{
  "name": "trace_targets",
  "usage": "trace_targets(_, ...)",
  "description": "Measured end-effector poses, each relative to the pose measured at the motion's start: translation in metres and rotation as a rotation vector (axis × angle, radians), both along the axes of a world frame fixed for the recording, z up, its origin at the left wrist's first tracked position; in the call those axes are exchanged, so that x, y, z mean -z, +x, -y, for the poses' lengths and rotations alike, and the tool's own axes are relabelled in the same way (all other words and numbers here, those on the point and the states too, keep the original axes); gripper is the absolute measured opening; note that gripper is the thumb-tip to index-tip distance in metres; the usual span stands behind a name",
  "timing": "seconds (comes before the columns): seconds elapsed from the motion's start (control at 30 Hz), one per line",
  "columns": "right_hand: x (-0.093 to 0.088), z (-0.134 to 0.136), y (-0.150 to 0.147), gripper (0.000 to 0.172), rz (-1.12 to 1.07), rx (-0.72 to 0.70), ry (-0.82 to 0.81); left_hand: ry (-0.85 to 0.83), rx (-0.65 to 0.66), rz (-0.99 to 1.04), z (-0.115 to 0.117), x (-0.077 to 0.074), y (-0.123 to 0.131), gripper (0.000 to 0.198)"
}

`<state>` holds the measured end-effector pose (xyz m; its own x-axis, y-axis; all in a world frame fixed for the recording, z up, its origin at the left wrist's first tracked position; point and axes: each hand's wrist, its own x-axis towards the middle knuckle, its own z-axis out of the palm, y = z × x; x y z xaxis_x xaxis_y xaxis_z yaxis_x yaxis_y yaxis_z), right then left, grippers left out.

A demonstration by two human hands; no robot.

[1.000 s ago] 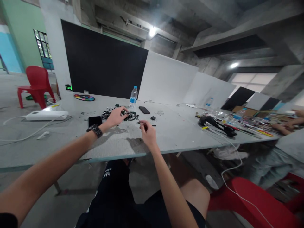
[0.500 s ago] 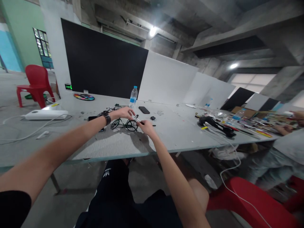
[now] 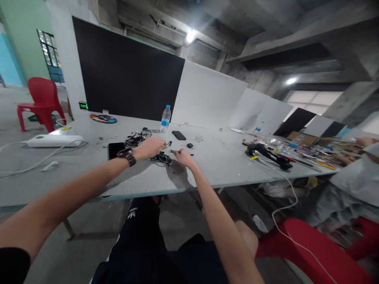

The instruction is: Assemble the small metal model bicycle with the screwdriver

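A miniature black bicycle (image 3: 162,158) is tilted over close to the table top, under my left hand (image 3: 149,148). My left hand wears a dark wristwatch, and its bent fingers are closed at the bicycle; their exact grip is partly hidden. Just to the right, my right hand (image 3: 184,157) pinches a thin tool (image 3: 173,151), its tip pointing left toward the bicycle. The tool is too small to name surely. A small dark piece (image 3: 169,143) lies beyond my fingertips. Behind my left hand stands another miniature bicycle (image 3: 137,138).
On the table (image 3: 213,165) are a phone (image 3: 179,135), a second phone (image 3: 115,150), a water bottle (image 3: 166,119), a small black block (image 3: 190,145) and a white power strip (image 3: 55,141). A black device (image 3: 266,154) with a cable lies right. A co-worker's hand (image 3: 367,142) shows far right.
The bicycle by my hands has gone from upright, side-on, to tilted. My left hand has lowered and its fingers have closed in. My right hand stays beside it with the thin tool.
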<state>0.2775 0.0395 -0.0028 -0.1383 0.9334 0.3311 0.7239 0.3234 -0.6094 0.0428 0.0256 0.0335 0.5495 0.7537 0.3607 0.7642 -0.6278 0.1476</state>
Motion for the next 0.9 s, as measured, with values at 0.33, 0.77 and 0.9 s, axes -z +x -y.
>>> trace_targets(0.33, -0.029, -0.004, -0.013, 0.04, -0.338, -0.21, 0.094, -0.054, 0.031, 0.036, 0.028, 0.027, -0.012, 0.042)
trace_targets(0.77, 0.0, 0.023, -0.019, 0.034, -0.337, -0.157, 0.274, -0.077, -0.006, 0.116, 0.028, 0.034, -0.008, 0.042)
trace_targets(0.9, -0.002, 0.025, -0.023, 0.034, -0.313, -0.176, 0.266, -0.078, -0.017, 0.124, 0.028, 0.035, -0.007, 0.04)
